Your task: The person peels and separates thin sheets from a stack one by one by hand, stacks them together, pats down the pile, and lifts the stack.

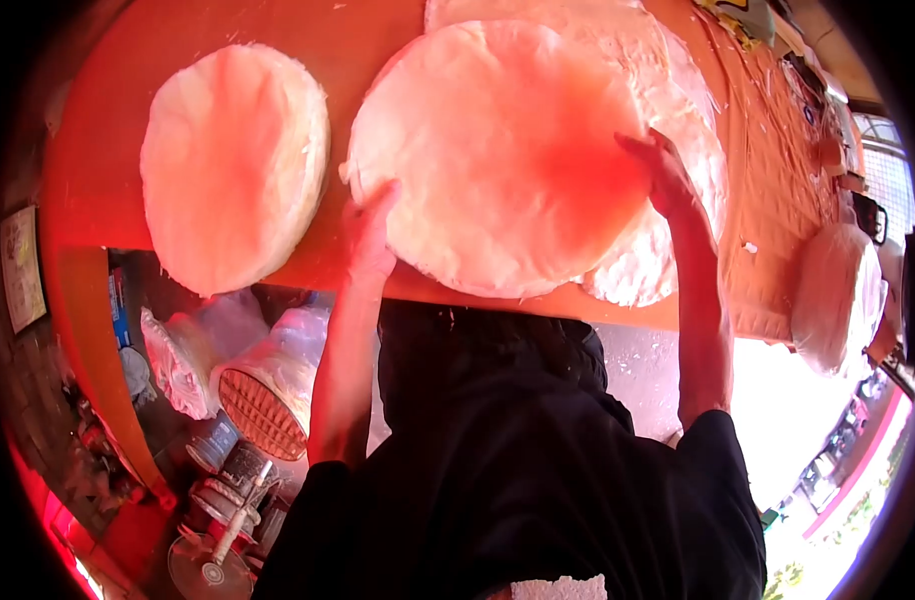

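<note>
A large, round, pale sheet (498, 150), floppy and thin at the rim, lies in front of me on the orange-covered table (378, 20). At its lower left edge is my left hand (370, 235), thumb on top and the other fingers mostly hidden, closed on the rim. My right hand (663, 175) holds the right edge, its fingers partly hidden by the hand itself. More pale, wrinkled sheets (693, 130) lie under and to the right of this one. A thick stack of similar round sheets (233, 165) sits apart to the left.
Under the table at left are plastic-wrapped bundles (208, 345), a woven basket (268, 410) and a fan (213, 570). A white wrapped bundle (838, 295) rests at the table's right end. Assorted items (818, 100) line the far right edge.
</note>
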Tool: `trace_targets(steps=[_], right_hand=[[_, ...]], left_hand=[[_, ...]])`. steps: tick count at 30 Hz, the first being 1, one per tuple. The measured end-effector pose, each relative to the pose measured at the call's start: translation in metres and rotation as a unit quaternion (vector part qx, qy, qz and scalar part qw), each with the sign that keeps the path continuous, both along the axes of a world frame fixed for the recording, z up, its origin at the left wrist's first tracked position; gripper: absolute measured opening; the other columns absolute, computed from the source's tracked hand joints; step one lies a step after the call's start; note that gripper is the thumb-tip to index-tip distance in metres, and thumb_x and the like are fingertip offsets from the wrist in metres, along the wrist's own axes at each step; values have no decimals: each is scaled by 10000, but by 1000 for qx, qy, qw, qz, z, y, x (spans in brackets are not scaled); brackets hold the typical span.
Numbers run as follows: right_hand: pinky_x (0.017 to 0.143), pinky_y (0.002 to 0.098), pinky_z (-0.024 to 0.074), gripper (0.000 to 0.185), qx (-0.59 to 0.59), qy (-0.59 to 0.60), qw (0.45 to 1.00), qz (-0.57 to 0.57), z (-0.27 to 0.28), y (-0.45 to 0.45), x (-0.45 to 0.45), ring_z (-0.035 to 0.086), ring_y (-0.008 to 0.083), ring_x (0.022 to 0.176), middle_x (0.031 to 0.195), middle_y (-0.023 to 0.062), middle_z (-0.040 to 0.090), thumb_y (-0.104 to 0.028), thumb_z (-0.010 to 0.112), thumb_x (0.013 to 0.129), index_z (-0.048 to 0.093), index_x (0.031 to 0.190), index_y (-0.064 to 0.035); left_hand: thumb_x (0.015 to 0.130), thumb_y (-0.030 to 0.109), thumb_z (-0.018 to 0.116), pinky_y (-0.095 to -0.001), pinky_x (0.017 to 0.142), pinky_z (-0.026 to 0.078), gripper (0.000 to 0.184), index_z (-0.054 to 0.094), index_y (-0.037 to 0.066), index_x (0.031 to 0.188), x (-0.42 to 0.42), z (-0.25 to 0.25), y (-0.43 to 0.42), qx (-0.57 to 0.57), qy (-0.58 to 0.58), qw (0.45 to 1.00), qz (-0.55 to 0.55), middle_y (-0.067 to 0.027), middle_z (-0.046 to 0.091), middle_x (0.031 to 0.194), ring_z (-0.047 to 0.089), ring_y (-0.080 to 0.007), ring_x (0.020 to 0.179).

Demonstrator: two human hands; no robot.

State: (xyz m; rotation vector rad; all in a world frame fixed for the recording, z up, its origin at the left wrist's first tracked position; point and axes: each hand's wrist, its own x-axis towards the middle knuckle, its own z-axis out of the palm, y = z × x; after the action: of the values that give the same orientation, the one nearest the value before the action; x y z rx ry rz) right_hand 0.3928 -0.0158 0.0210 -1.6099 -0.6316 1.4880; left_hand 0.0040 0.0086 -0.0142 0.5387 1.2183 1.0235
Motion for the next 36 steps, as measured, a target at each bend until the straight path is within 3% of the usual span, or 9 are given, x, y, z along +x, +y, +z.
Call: trace_targets(steps=[6, 10, 13, 20, 24, 28, 30, 32, 36], right_hand=[[810, 283, 495, 316, 59, -126, 989, -50, -59, -24, 41, 603, 138, 887, 979, 30, 652, -187, 622, 905, 630, 1159, 0], [735, 255, 516, 421, 108, -110, 986, -68, 22, 2, 16, 624, 140, 858, 1016, 52, 669, -78, 714, 834, 587, 1230, -8], [952, 313, 443, 602, 73, -267, 954, -118, 111, 32, -17, 587, 205, 1044, 1143, 110, 630, -157, 737, 806, 509, 1335, 19], [906, 289, 468, 447, 251, -186, 950, 11, 200, 137, -118, 618, 186, 1009, 1119, 102, 658, -146, 653, 835, 598, 1248, 18], [854, 288, 483, 277, 373, -72, 916, 128, 153, 199, -196, 632, 177, 944, 1038, 103, 680, -120, 604, 851, 678, 1073, 27], [649, 280, 499, 214, 253, 109, 951, 138, 52, 215, -311, 628, 154, 737, 842, 69, 677, -150, 725, 786, 680, 956, -28], [567, 295, 501, 296, 108, -9, 985, 137, -12, 214, -345, 621, 141, 664, 774, 41, 662, -191, 777, 742, 672, 960, -20], [602, 287, 507, 408, 68, -5, 981, 180, 14, 201, -346, 613, 118, 712, 842, 19, 651, -211, 745, 774, 648, 1107, 5], [586, 305, 507, 389, 154, -145, 961, 180, 25, 198, -343, 625, 134, 680, 787, 40, 666, -241, 741, 787, 653, 1068, 12]], left_hand=[[831, 116, 723, -308, 774, 530, 409, 593, -6, 1199, 24, 7, 4, 94, 63, 993, 33, -85, 652, 1040, 621, -163, 913], [830, 95, 719, -321, 861, 514, 442, 561, -9, 1230, 13, 36, 17, 91, -7, 996, 2, -72, 641, 1093, 606, -156, 982], [834, 93, 713, -308, 869, 506, 442, 562, -6, 1238, -7, 87, 37, 117, 42, 992, -3, -66, 643, 1088, 605, -143, 984], [860, 107, 679, -320, 907, 509, 457, 540, -1, 1282, -124, 161, 80, 150, 66, 983, 84, -92, 638, 1161, 633, -184, 1022], [917, 100, 596, -351, 939, 503, 426, 501, -26, 1313, -225, 186, 85, 251, 33, 961, 111, -130, 605, 1229, 630, -239, 1076], [894, 89, 641, -340, 908, 516, 379, 559, -33, 1243, -313, 136, 80, 203, 106, 962, 149, -117, 633, 1170, 637, -221, 1041], [856, 68, 691, -329, 874, 525, 342, 610, -36, 1171, -363, 70, 83, 142, 163, 961, 174, -111, 639, 1145, 637, -205, 1009], [855, 64, 694, -327, 867, 526, 342, 612, -28, 1174, -374, 54, 84, 99, 220, 950, 198, -113, 635, 1149, 634, -202, 1007], [911, 170, 653, -329, 863, 520, 386, 573, -7, 1246, -380, 51, 75, 81, 258, 934, 235, -95, 649, 1132, 641, -192, 1000]])
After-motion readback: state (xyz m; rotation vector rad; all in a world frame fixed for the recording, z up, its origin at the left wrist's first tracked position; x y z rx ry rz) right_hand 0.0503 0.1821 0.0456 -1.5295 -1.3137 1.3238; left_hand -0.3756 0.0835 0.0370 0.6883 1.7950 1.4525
